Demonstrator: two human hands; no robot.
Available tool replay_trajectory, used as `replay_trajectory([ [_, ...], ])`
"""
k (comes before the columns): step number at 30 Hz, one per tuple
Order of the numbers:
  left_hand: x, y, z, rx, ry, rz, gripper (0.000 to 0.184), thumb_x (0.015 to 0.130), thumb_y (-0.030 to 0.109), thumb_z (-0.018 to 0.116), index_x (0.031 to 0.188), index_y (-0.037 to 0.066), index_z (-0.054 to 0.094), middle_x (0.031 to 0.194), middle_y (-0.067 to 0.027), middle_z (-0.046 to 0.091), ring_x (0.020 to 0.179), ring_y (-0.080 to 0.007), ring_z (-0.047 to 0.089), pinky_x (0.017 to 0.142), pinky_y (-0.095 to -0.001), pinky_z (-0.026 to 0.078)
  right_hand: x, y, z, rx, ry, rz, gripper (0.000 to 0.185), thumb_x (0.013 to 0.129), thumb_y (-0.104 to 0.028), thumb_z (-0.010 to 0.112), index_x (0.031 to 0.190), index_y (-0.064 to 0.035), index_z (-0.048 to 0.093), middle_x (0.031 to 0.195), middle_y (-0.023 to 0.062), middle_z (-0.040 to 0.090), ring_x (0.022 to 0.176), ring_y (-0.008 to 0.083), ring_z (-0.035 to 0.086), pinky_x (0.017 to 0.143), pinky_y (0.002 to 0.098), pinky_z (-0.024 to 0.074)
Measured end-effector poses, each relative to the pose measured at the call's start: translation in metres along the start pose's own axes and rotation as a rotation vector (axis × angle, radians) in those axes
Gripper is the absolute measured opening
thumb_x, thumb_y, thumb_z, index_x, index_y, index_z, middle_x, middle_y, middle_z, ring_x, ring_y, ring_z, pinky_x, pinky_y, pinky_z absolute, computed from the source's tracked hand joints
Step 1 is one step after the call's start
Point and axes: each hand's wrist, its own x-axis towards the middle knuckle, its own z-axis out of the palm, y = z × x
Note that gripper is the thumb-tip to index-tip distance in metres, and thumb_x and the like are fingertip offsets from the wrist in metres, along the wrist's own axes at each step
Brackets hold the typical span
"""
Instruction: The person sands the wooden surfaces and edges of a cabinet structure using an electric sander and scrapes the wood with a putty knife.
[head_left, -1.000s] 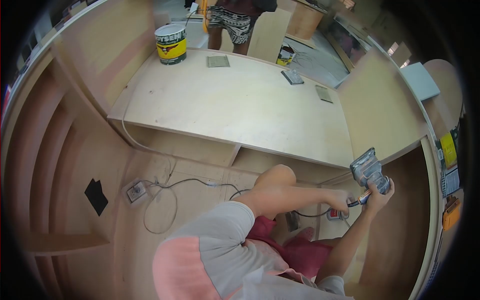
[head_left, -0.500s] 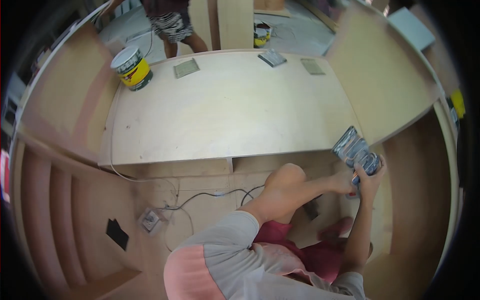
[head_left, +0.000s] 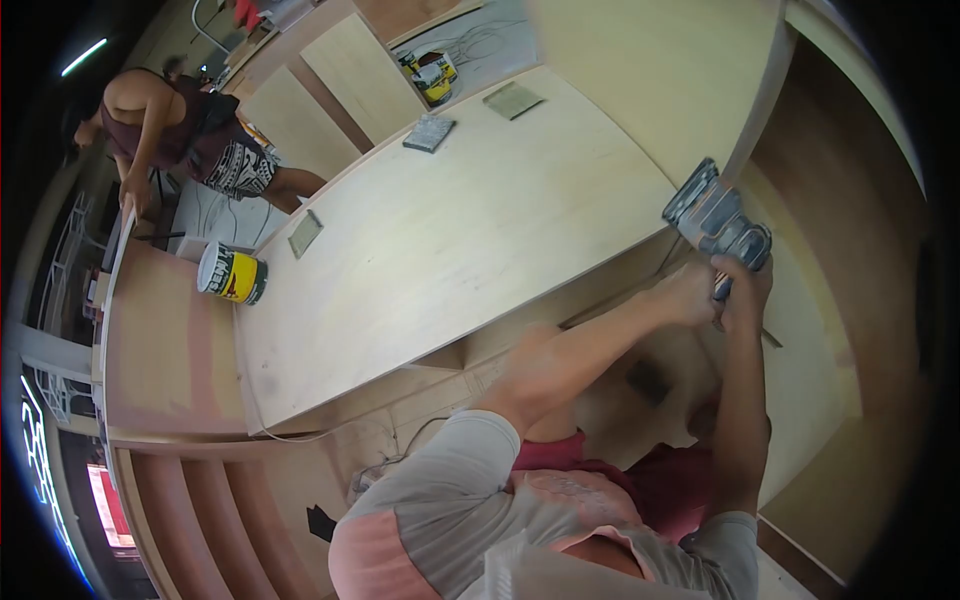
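A grey and orange power sander is raised at the right of the head view, its flat pad facing up and left. My right hand is closed round its body from below. Against the sander's lower end is my left hand, fingers curled; what they pinch is hidden. Below and left of the sander lies a broad pale wooden panel. On it are a grey pad, two greenish pads and a yellow and green paint can.
A co-worker bends over the cabinet's far left edge. Upright panels and curved shelves close in the left side. A dark recess is at the right. Cords run along the cabinet floor, near a black patch.
The view has turned, so the panel now slants and the co-worker shows at the far left, bent over. Both hands and the sander appear higher in view, with my left hand nearer the sander.
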Motion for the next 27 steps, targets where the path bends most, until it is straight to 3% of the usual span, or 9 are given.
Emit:
replay_trajectory([
  [4,0.035,0.0,0.006,-0.117,0.182,0.198,0.042,0.066,0.01,0.066,0.103,-0.007,0.058,0.078,-0.0249,0.064,0.075,-0.038,0.065,0.07,-0.0415,0.051,0.058,0.008,-0.025,0.175,0.067,-0.009,0.057,0.059,0.006,0.067,0.114,0.0018,0.049,0.097,0.0113,0.058,0.08,0.0231,0.061,0.069,0.0343,0.0522],
  [6,0.041,-0.005,0.007,-0.353,0.007,0.112,0.05,0.073,0.014,0.071,0.116,-0.006,0.055,0.075,-0.0163,0.067,0.069,-0.0246,0.067,0.067,-0.0349,0.051,0.078,0.013,-0.037,0.291,0.079,0.039,0.04,0.063,0.005,0.064,0.101,0.0013,0.053,0.084,0.0108,0.058,0.067,0.0236,0.061,0.06,0.0371,0.0517],
  [7,0.046,-0.014,0.016,-0.362,0.005,0.107,0.05,0.073,0.014,0.071,0.116,-0.006,0.055,0.075,-0.0163,0.067,0.069,-0.0246,0.067,0.067,-0.0349,0.051,0.092,0.021,-0.047,0.283,0.082,0.045,0.04,0.063,0.005,0.064,0.101,0.0013,0.053,0.084,0.0108,0.058,0.067,0.0236,0.061,0.06,0.0371,0.0517],
  [9,0.05,-0.033,0.035,-0.791,-0.021,0.0,0.048,0.082,0.02,0.07,0.121,-0.003,0.055,0.075,-0.0074,0.068,0.067,-0.0105,0.063,0.059,-0.0266,0.047,0.117,0.046,-0.068,0.395,0.026,0.108,0.033,0.065,0.001,0.063,0.097,0.0012,0.054,0.08,0.0102,0.058,0.065,0.0228,0.059,0.059,0.0356,0.0506],
  [16,0.049,-0.027,0.036,-1.001,0.079,-0.251,0.042,0.089,0.03,0.063,0.12,0.002,0.06,0.073,-0.0012,0.065,0.059,-0.006,0.054,0.05,-0.0209,0.037,0.129,0.063,-0.055,0.408,-0.056,0.3,0.021,0.072,-0.012,0.063,0.088,-0.0009,0.055,0.069,0.0095,0.057,0.057,0.0219,0.058,0.052,0.0336,0.0516],
  [19,0.048,-0.019,0.032,-0.772,0.103,-0.338,0.049,0.086,0.033,0.067,0.127,0.01,0.058,0.075,0.0024,0.06,0.061,-0.0053,0.048,0.053,-0.0213,0.039,0.113,0.05,-0.039,0.363,0.0,0.314,0.019,0.07,-0.016,0.065,0.082,-0.004,0.058,0.067,0.008,0.058,0.055,0.0203,0.058,0.049,0.0319,0.05],
  [21,0.051,-0.032,0.041,-0.747,0.103,-0.268,0.052,0.086,0.019,0.067,0.134,0.009,0.051,0.086,0.0035,0.06,0.069,-0.0053,0.05,0.061,-0.0208,0.042,0.134,0.073,-0.048,0.297,-0.033,0.079,0.03,0.066,-0.016,0.068,0.09,-0.0009,0.059,0.069,0.0074,0.058,0.055,0.0192,0.058,0.05,0.0299,0.0481],
  [24,0.047,-0.028,0.044,-0.761,0.123,-0.165,0.059,0.085,0.011,0.068,0.137,0.0,0.043,0.088,0.0021,0.057,0.079,-0.0056,0.053,0.069,-0.0187,0.043,0.116,0.036,-0.032,0.353,0.0,-0.065,0.06,0.06,0.002,0.07,0.114,-0.0052,0.046,0.083,0.0079,0.058,0.059,0.0182,0.057,0.051,0.032,0.0508],
  [27,0.04,-0.021,0.049,-0.615,0.165,-0.121,0.074,0.082,0.01,0.07,0.143,-0.001,0.03,0.101,-0.0055,0.058,0.09,-0.0102,0.055,0.08,-0.0237,0.045,0.107,0.016,-0.021,0.253,0.162,-0.192,0.075,0.06,-0.007,0.079,0.123,-0.0076,0.04,0.096,0.0091,0.057,0.075,0.0193,0.06,0.056,0.0338,0.0524],
])
